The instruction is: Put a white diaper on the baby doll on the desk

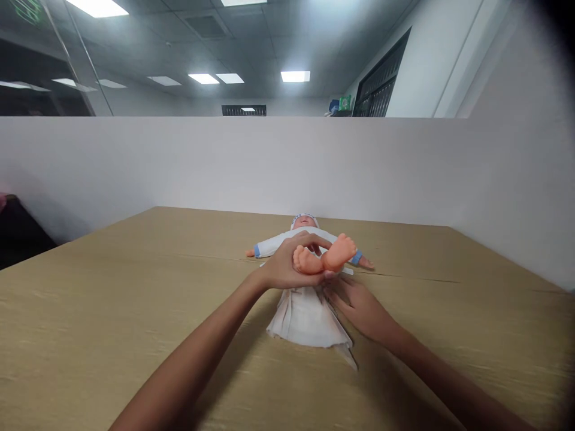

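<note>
A baby doll [305, 222] in a white top with blue cuffs and a patterned cap lies on its back, arms spread, head away from me. My left hand [290, 261] is wrapped round its lower legs and holds the bare feet [339, 252] raised, soles toward me. Under the raised legs, a white diaper [305, 317] lies spread on the table, its flared, pleated end toward me. At the diaper's right edge is my right hand [353, 299], its fingers closed on the material near the doll's bottom; the fingertips are partly hidden.
The brown tabletop [135, 311] has a thin seam running across it near the doll. A low white partition [224, 161] stands behind the table, with a white wall [516, 197] on the right. At the far left is a dark object [20, 233] beside the table edge.
</note>
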Demonstrator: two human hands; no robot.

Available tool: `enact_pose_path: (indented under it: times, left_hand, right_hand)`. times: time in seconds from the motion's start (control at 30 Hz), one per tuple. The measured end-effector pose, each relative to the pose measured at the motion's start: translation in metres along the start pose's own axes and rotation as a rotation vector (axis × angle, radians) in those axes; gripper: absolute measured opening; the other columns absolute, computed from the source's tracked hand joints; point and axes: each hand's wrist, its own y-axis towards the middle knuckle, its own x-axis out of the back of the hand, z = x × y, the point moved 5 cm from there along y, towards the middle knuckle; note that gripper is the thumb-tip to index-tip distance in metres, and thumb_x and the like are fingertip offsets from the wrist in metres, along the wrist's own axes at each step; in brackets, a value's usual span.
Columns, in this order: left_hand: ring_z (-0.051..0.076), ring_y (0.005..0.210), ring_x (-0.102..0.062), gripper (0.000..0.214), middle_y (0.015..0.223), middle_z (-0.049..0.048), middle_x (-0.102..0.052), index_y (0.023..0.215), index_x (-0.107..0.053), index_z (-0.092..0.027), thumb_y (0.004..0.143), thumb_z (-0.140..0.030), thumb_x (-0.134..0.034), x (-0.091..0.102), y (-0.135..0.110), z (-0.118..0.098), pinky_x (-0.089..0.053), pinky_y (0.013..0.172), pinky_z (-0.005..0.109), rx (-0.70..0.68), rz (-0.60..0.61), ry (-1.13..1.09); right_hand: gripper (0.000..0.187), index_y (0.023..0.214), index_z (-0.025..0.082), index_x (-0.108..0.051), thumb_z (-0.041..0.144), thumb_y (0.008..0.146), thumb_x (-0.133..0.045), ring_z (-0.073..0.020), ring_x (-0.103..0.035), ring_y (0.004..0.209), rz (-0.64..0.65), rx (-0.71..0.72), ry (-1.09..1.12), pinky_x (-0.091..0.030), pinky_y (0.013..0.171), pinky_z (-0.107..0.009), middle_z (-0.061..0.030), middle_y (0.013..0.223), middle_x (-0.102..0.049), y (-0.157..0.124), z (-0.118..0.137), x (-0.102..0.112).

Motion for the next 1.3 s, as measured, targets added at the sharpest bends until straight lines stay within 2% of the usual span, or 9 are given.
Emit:
enact_pose_path:
  times: [0.1, 0.2, 0.4, 0.57, 0.7, 0.83, 0.97, 1.1, 1.3]
  left_hand:
    - [0.023, 0.101, -0.066, 0.039, 0.107, 0.0047, -0.073, 0.11, -0.07, -0.021, 0.077, -0.036, -0.083, -0.013, -0.008, 0.002, -0.055, 0.093, 0.039, 0.001, 0.042, 0.012]
    - [0.023, 0.101, -0.065, 0.041, 0.108, 0.0049, -0.073, 0.113, -0.071, -0.022, 0.077, -0.036, -0.083, -0.021, -0.018, 0.001, -0.054, 0.094, 0.039, -0.034, 0.081, 0.018]
    - [0.026, 0.117, -0.065, 0.043, 0.124, 0.0059, -0.073, 0.123, -0.067, -0.024, 0.083, -0.033, -0.079, -0.013, -0.052, -0.01, -0.051, 0.104, 0.041, -0.066, 0.202, 0.026]
    - [0.025, 0.106, -0.069, 0.021, 0.111, 0.007, -0.076, 0.107, -0.072, -0.023, 0.09, -0.034, -0.076, -0.006, -0.083, -0.001, -0.051, 0.102, 0.041, -0.066, 0.239, 0.066]
    - [0.027, 0.11, -0.068, 0.026, 0.113, 0.0103, -0.075, 0.108, -0.072, -0.022, 0.088, -0.037, -0.077, -0.012, -0.092, 0.011, -0.051, 0.104, 0.043, -0.084, 0.246, 0.063]
    - [0.031, 0.13, -0.059, 0.037, 0.128, 0.012, -0.07, 0.119, -0.07, -0.022, 0.088, -0.039, -0.078, -0.011, -0.105, 0.023, -0.041, 0.12, 0.049, -0.063, 0.303, 0.123]
    - [0.032, 0.141, -0.052, 0.046, 0.14, 0.0128, -0.065, 0.131, -0.066, -0.023, 0.089, -0.04, -0.077, -0.001, -0.119, 0.036, -0.034, 0.127, 0.052, -0.035, 0.34, 0.186]
    - [0.032, 0.145, -0.049, 0.056, 0.147, 0.0124, -0.061, 0.141, -0.06, -0.023, 0.09, -0.037, -0.076, 0.004, -0.123, 0.043, -0.034, 0.128, 0.05, -0.064, 0.401, 0.223]
    - [0.033, 0.151, -0.04, 0.068, 0.156, 0.0097, -0.056, 0.151, -0.05, -0.023, 0.087, -0.029, -0.072, 0.011, -0.13, 0.056, -0.035, 0.127, 0.048, -0.149, 0.467, 0.358]
  right_hand:
    - [0.04, 0.133, 0.026, -0.062, 0.047, 0.1, -0.063, -0.031, -0.068, 0.12, -0.062, -0.111, 0.04, -0.059, 0.1, -0.049, -0.0105, 0.129, -0.072, -0.017, 0.006, 0.013]
    - [0.054, 0.145, 0.027, -0.052, 0.047, 0.098, -0.067, -0.0328, -0.061, 0.131, -0.121, -0.061, 0.128, -0.053, 0.109, -0.051, -0.0121, 0.14, -0.065, -0.017, 0.021, 0.02]
    - [0.036, 0.142, 0.029, -0.056, 0.032, 0.106, -0.055, -0.0264, -0.063, 0.129, -0.068, 0.153, 0.167, -0.053, 0.11, -0.046, -0.0084, 0.136, -0.068, -0.023, 0.029, 0.024]
    - [0.034, 0.14, 0.03, -0.061, 0.026, 0.108, -0.051, -0.0238, -0.069, 0.115, -0.023, 0.213, 0.038, -0.059, 0.098, -0.041, -0.0064, 0.119, -0.073, -0.041, 0.01, 0.019]
    - [0.051, 0.149, 0.031, -0.057, 0.012, 0.104, -0.043, -0.0233, -0.057, 0.139, 0.143, 0.342, -0.066, -0.052, 0.113, -0.044, -0.0072, 0.146, -0.064, -0.049, 0.009, 0.001]
    - [0.063, 0.154, 0.035, -0.053, 0.005, 0.1, -0.039, -0.0227, -0.04, 0.154, 0.325, 0.464, -0.175, -0.039, 0.126, -0.049, 0.0, 0.163, -0.049, -0.052, 0.01, -0.014]
    - [0.042, 0.142, 0.03, -0.064, 0.014, 0.106, -0.046, -0.021, -0.049, 0.147, 0.262, 0.512, -0.247, -0.032, 0.13, -0.049, -0.0015, 0.152, -0.062, -0.049, 0.01, -0.01]
    - [0.043, 0.147, 0.027, -0.06, 0.016, 0.109, -0.043, -0.0194, -0.056, 0.136, 0.184, 0.598, -0.286, -0.026, 0.132, -0.049, -0.0046, 0.14, -0.068, -0.05, 0.015, -0.007]
    - [0.037, 0.138, 0.028, -0.065, 0.017, 0.108, -0.046, -0.0202, -0.051, 0.142, 0.19, 0.541, -0.266, -0.025, 0.132, -0.047, -0.0047, 0.147, -0.064, -0.049, 0.001, 0.011]
